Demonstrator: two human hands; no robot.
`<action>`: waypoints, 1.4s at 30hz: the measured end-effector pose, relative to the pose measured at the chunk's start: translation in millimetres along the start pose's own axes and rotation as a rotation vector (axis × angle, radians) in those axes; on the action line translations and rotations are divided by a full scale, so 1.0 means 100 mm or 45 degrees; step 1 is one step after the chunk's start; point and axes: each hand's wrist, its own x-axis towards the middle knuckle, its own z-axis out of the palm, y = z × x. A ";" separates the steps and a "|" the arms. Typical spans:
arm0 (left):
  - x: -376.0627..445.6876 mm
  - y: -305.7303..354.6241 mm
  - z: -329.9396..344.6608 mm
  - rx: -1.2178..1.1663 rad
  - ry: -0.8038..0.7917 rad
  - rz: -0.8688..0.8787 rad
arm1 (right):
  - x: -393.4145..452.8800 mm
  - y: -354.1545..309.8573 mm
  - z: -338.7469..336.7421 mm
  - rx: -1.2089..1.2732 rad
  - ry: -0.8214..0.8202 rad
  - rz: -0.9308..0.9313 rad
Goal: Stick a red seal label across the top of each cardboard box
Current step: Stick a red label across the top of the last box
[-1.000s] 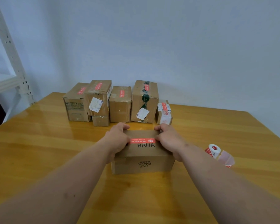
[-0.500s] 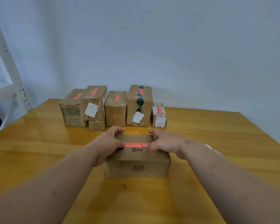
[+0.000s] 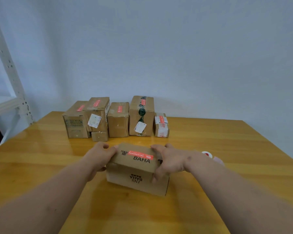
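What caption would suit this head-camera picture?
Both hands, left and right, grip a BAHA box bearing its red seal label.

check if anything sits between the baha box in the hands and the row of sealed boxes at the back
Nothing visible does. The left hand and right hand grip the BAHA box, and only bare table lies between it and the row of sealed boxes. The label roll sits off right.

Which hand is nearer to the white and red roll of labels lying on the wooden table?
The right hand. It grips the right end of the brown cardboard box, with the white and red roll of labels just beyond its wrist. The left hand grips the box's far, left end.
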 end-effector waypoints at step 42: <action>0.88 0.81 1.23 0.364 -0.344 0.361 | 1.00 1.05 -0.72 0.700 0.920 0.739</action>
